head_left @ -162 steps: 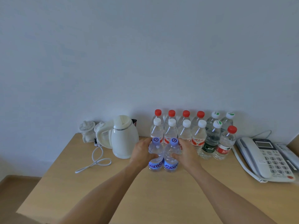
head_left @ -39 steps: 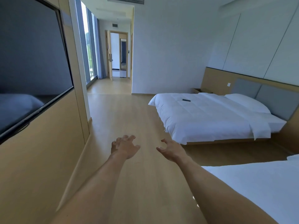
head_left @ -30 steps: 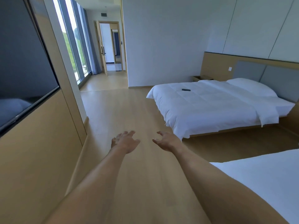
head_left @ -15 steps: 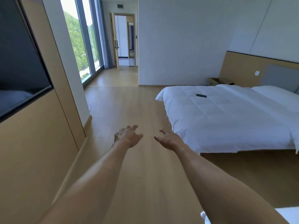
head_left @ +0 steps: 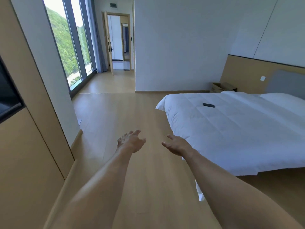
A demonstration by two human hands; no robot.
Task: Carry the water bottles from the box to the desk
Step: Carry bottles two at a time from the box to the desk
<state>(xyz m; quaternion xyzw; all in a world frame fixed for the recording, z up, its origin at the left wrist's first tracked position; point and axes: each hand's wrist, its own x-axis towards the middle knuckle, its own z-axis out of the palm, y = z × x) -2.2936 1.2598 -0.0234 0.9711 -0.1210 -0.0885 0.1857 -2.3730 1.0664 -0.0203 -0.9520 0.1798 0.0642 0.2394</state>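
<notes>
Left hand: the left hand [head_left: 132, 142] is stretched out over the wooden floor [head_left: 118, 113], fingers spread and relaxed, holding nothing.
Right hand: the right hand [head_left: 177, 144] reaches forward beside it, palm turned inward, fingers loose and empty, just in front of the near corner of the bed [head_left: 231, 129].
What has changed: a few seconds ago both hands gripped two blue-capped bottles among the rows on the desk; the view has since swung away from the desk into the room, and over the last second the bed has drawn closer while the second bed at the lower right has dropped out of view.
Meaning for the task: that pair looks delivered, and the person is judged to be walking back empty-handed for another load.
Water bottles: none show in this view, and the desk is out of frame.
Box: an open cardboard box [head_left: 222, 86] sits on the floor by the headboard [head_left: 247, 75], beyond the far side of the bed; it is probably the source, though its contents cannot be seen from here.
Route: the open floor between the window wall [head_left: 66, 52] and the bed leads round the foot of the bed toward the box.
Other things: a dark remote control [head_left: 208, 105] lies on the white duvet; a door [head_left: 109, 45] stands open at the far end.
Next step: judged to be rounding the bed and reaching into the box.
</notes>
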